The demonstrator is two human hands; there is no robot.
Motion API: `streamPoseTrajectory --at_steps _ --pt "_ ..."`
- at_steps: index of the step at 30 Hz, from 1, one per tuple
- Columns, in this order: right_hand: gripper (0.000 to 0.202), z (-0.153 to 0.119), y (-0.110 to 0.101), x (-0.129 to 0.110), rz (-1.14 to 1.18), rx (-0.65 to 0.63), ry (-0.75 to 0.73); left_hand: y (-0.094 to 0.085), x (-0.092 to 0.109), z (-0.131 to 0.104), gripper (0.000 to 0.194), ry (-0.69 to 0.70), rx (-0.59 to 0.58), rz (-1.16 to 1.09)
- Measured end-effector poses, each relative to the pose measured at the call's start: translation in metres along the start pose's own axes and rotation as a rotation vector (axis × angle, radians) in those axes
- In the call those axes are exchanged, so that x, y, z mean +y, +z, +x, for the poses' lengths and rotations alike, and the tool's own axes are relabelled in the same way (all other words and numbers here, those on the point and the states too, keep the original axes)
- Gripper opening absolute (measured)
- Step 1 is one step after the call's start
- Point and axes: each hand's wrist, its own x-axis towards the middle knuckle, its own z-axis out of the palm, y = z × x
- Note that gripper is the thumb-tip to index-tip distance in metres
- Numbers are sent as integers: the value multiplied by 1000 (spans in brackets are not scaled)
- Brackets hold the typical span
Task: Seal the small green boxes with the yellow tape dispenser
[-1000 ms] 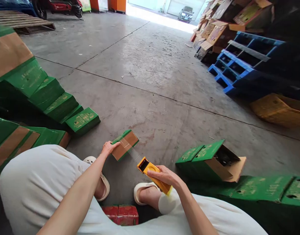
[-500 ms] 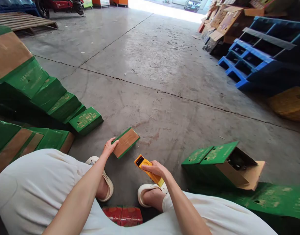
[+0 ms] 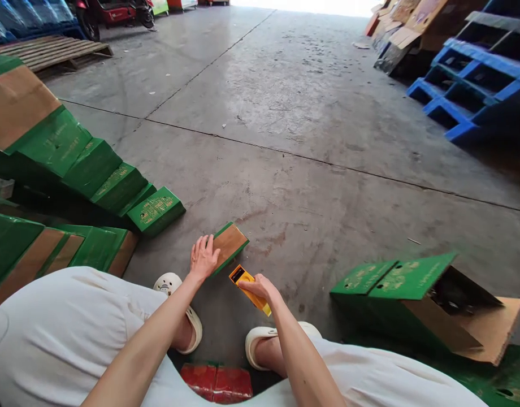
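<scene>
My left hand [image 3: 204, 257] lies with its fingers spread on the near left end of a small green carton [image 3: 232, 244] with a bare brown top face. This carton rests on the concrete floor between and ahead of my feet. In my right hand [image 3: 262, 287] is a yellow handheld device [image 3: 249, 284] with a dark opening or window at its far end; its exact kind is unclear. The fingers wrap around its body, with the thumb on top. The device's far end is close to the carton's near right side, apart from it as far as I can see.
Stacked green cartons [image 3: 43, 141] line the left, with one single green carton [image 3: 156, 208] at their end. At right stands an open green carton [image 3: 395, 282], dark contents inside. A red box [image 3: 215, 381] sits between my feet. Blue pallets [image 3: 467, 85] stand far right.
My left hand has shifted from gripping the small carton's left edge to lying spread over its top. The right hand with the yellow device has moved slightly toward the carton. The view has tilted.
</scene>
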Motion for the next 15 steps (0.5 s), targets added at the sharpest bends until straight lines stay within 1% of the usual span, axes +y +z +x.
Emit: streamPoseTrajectory --at_steps 1,3,4,5,7,11,13,15 --pt "47 2 0 -2 -19 -9 14 4 6 -5 80 9 -26 57" --pt "52 5 0 -4 -15 -9 22 9 14 -13 115 24 -70 157" --pt "54 6 0 -5 -8 -4 23 10 15 -14 128 34 -90 197" --pt "56 6 1 -5 -1 1 24 10 16 -14 135 46 -109 228" --pt "57 5 2 -5 11 10 22 6 16 -11 135 63 -148 262" --pt "47 -2 -1 -4 35 13 19 -8 17 -2 116 79 -185 241" --pt "44 -9 -11 -3 49 17 -7 -15 18 3 110 38 -196 196" --pt "44 -20 -28 -4 67 10 -53 -19 18 8 108 -47 -224 125"
